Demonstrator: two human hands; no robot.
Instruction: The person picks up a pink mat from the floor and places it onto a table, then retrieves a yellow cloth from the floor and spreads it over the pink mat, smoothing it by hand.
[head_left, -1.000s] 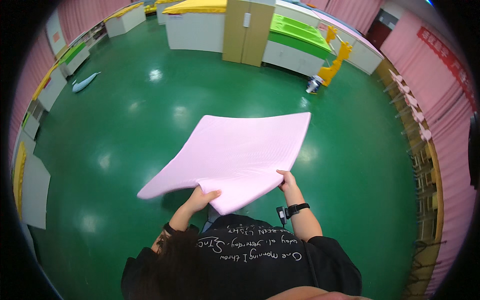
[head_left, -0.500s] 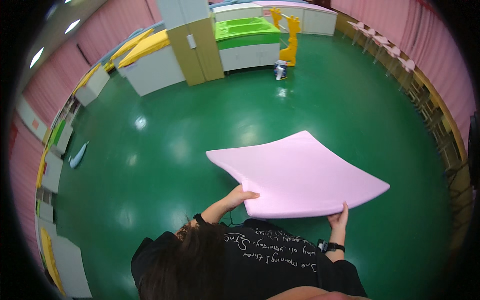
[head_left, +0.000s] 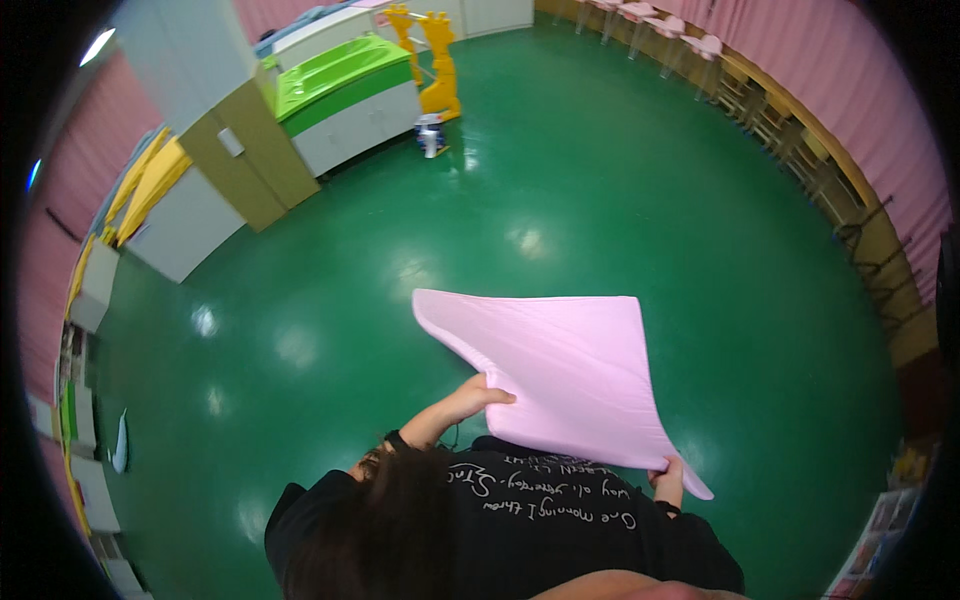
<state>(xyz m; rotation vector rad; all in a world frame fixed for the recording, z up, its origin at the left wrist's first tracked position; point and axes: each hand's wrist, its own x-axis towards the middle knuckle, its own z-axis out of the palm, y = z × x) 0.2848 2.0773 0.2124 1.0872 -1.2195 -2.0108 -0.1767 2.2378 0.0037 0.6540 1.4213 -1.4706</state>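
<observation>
Hands first: the left hand (head_left: 480, 396) grips the near edge of a large pink foam mat (head_left: 565, 375), fingers curled over the top of it, thumb hidden beneath. The right hand (head_left: 668, 482) pinches the mat's trailing corner at about 5 o'clock, fingers closed on the edge just above a dark wristband.

Change since a second ago: the mat has swung from lying broad and fairly flat ahead of the person to a steeper tilt, its far corner now pointing toward 10 o'clock and its near corner dipping low at the right hip. The view has turned too; the green-topped cabinet (head_left: 350, 95) and yellow giraffe-shaped stand (head_left: 440, 60) now sit at 11 to 12 o'clock rather than off to the right. Reads as the person turning on the spot with the mat carried, both grips kept.

Position: the mat hangs clear above the glossy green floor (head_left: 620, 180), not touching it as far as can be told. It spans between the two hands, mostly ahead of and right of the person's dark printed shirt (head_left: 540, 510). Left hand at its middle edge, right hand at its lowest corner.
</observation>
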